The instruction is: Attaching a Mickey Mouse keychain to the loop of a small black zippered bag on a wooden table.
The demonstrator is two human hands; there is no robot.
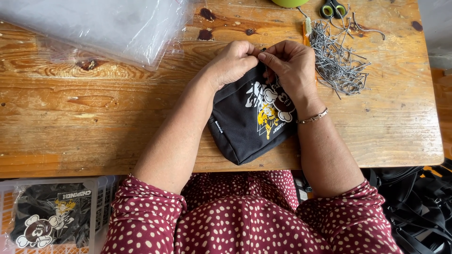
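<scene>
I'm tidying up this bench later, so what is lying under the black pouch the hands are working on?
The black pouch rests straight on the wooden table, its near corner past the edge. Left hand and right hand cover its top edge. Anything beneath the pouch is hidden.

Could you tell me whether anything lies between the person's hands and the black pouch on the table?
Nothing visible does: the left hand and right hand already grip the far edge of the black pouch directly.
</scene>
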